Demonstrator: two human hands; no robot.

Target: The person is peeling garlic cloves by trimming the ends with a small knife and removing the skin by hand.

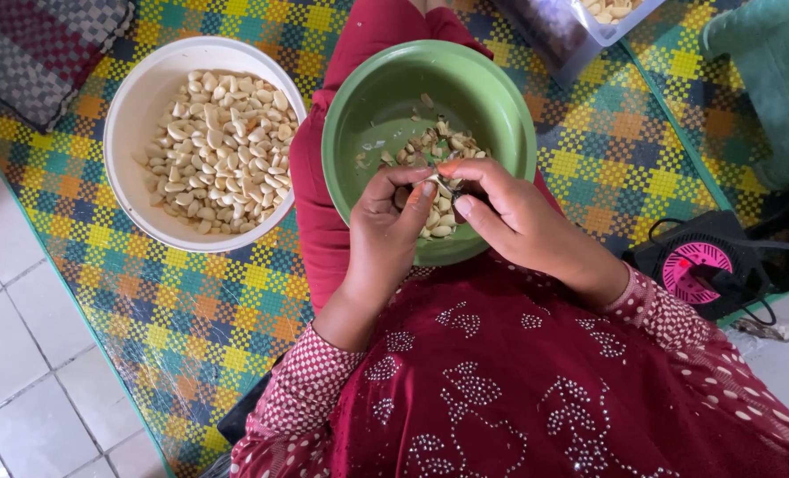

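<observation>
Both hands meet over the green bowl (500, 115) on the lap: left hand (392, 232) pinches a garlic clove (431, 188), right hand (509, 217) closes on its other end. Likely light, firm, papery skin slippery; grip by fingertips. Two bowls; white bowl (138, 106) holds dozens of peeled cloves (217, 150).
</observation>
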